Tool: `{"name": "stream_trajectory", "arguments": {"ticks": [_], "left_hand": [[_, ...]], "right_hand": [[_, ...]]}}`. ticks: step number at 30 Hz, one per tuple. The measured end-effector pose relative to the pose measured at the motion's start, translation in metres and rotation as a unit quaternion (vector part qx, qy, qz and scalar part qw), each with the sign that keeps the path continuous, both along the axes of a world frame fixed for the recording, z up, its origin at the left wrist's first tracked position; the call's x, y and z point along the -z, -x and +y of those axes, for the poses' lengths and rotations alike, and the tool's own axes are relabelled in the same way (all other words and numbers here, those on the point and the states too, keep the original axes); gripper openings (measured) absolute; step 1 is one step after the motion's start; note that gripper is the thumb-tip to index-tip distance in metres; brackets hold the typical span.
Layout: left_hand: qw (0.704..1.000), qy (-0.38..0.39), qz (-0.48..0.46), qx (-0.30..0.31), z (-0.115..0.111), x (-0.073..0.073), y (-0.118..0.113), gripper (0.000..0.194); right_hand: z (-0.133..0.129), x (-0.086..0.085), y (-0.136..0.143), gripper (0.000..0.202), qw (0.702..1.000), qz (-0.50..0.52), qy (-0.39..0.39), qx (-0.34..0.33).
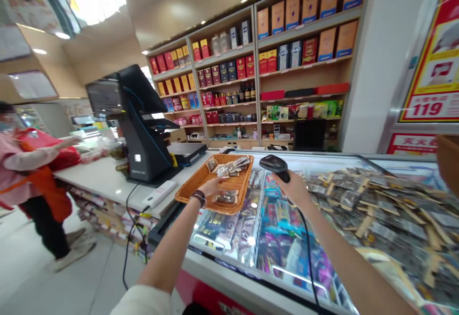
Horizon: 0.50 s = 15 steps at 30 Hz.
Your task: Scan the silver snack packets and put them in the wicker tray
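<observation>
My right hand (294, 190) is wrapped round the handle of a black barcode scanner (274, 164), held above the glass-topped freezer, its cable hanging down. My left hand (213, 187), with a beaded bracelet on the wrist, reaches into an orange wicker basket (186, 187). Its fingers are near small clear packets; whether they grip one is too small to tell. Some packets (233, 166) lie at the basket's far side, and others (226, 197) lie at its near side, just beyond my left hand.
A heap of packets (387, 205) covers the freezer's right side. Left of the basket are a white power strip (161, 193) and a black checkout terminal (143, 138) on the counter (107, 188). A person in an orange apron (55, 195) stands far left. Stocked shelves (229, 83) line the back.
</observation>
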State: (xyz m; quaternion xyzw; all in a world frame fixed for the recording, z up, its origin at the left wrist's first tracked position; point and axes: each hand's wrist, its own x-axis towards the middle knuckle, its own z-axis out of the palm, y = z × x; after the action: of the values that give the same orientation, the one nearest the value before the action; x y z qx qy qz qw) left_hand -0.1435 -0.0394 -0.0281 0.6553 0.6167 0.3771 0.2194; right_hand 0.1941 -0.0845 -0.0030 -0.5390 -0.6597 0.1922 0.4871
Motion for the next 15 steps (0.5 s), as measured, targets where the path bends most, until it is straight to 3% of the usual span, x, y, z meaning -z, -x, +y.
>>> {"name": "stream_trajectory", "arguments": {"ticks": [5,9,12,15], "left_hand": [[0.994,0.091,0.054,-0.027,-0.018,0.013,0.008,0.033],[0.99,0.037,0.085,-0.102,-0.022,0.014,0.002,0.039],[0.992,-0.03,0.019,-0.125,-0.02,0.014,-0.007,0.035],[0.988,-0.02,-0.133,-0.075,-0.012,0.018,-0.025,0.038]], "right_hand": [[-0.004,0.003,0.038,0.038,0.999,0.012,0.004,-0.04],[-0.008,0.013,0.055,0.035,0.998,-0.013,-0.004,-0.055],[-0.011,0.022,0.062,0.035,0.998,-0.033,-0.008,-0.055],[-0.014,0.03,0.066,0.031,0.997,-0.06,-0.012,-0.052]]}}
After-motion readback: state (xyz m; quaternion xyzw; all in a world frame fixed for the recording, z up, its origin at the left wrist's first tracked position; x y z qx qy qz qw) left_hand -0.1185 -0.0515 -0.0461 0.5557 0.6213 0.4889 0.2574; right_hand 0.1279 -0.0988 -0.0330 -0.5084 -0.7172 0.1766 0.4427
